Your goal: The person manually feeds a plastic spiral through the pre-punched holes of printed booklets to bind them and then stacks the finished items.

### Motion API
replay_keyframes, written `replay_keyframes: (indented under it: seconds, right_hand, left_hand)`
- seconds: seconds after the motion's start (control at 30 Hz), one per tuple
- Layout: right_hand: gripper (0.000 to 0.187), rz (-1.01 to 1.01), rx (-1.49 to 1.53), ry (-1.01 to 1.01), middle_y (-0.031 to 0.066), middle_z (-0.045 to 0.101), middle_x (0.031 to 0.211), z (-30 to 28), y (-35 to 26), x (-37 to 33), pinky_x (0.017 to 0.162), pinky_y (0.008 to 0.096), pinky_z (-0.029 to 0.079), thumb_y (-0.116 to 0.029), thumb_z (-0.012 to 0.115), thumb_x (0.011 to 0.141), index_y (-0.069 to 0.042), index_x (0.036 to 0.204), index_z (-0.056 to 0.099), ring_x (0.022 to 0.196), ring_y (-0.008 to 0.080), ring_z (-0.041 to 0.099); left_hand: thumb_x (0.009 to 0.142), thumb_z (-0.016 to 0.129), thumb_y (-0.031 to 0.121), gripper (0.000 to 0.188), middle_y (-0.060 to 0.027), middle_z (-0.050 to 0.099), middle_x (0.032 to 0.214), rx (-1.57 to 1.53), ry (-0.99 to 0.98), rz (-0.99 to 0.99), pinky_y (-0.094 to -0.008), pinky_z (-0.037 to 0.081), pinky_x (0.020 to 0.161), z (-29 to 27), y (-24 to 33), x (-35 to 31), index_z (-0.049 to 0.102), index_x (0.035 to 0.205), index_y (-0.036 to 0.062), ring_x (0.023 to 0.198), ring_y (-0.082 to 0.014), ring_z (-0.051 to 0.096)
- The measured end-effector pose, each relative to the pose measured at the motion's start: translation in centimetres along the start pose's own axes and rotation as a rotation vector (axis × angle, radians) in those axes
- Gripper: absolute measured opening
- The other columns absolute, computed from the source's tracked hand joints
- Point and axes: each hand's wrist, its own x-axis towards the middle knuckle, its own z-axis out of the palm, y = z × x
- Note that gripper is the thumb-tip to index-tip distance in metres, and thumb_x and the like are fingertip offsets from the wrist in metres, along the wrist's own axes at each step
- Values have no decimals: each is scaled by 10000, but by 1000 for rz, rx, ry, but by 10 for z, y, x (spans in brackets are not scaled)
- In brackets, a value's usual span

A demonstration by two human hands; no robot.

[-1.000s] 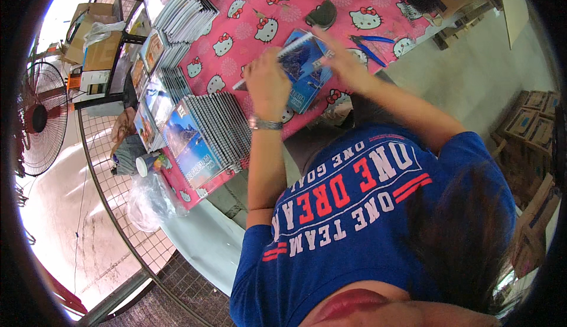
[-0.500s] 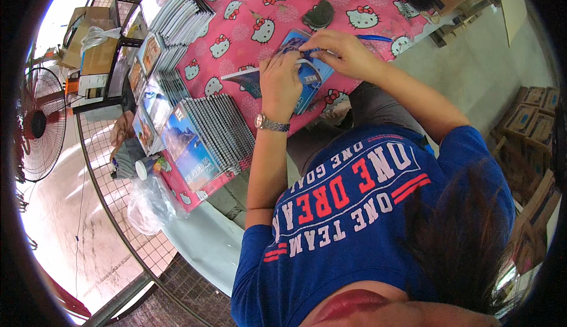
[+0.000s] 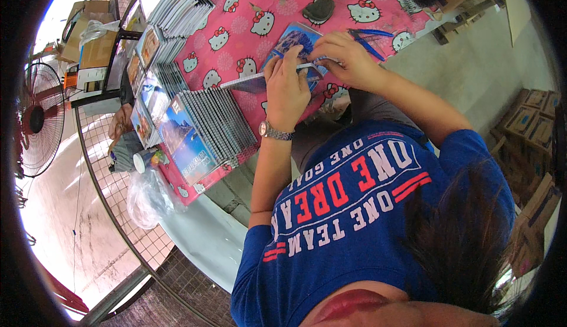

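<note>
A spiral-bound notebook with a blue picture cover (image 3: 295, 36) is tilted up between my hands, above the table's near edge. My left hand (image 3: 287, 91), with a wristwatch on its wrist, is closed around the notebook's pages. The fingers of my right hand (image 3: 351, 61) pinch at the notebook's bound edge; the fingertips partly hide what they grip there. Just beyond my right hand lie blue-handled pliers (image 3: 372, 42), their handles spread apart. Farther back on the table is a dark, rounded, flat object (image 3: 319, 9) whose kind I cannot make out.
Several stacks of spiral notebooks (image 3: 218, 123) line the table's left side. A pink patterned cloth (image 3: 230, 29) covers the table. At the left are a clear plastic bag (image 3: 147, 200), another person's hand (image 3: 122, 120) and a standing fan (image 3: 38, 119). Cardboard boxes (image 3: 528, 117) are stacked at the right.
The notebook has been tipped more upright, its pages now nearly edge-on. My left hand has turned with it and shifted slightly right. More of the pliers shows beyond my right hand.
</note>
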Motion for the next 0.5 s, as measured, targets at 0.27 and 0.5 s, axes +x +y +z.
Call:
replay_keyframes:
  seconds: [0.27,0.5]
  right_hand:
    - [175,-54,77,37,85,616,1014,5,7,-7,829,385,445,-14,681,799,-71,962,652,964,292,585]
    - [234,170,34,-142,131,625,1052,-6,-10,-3,767,436,518,-180,641,882,-64,1084,621,947,351,628]
  left_hand:
    - [838,595,39,413,-132,649,928,7,13,30,-452,382,985,2,0,0,519,1243,56,917,-302,611]
    - [844,593,65,285,-136,648,934,89,3,60,-449,384,983,5,3,-5,547,1125,48,922,-306,611]
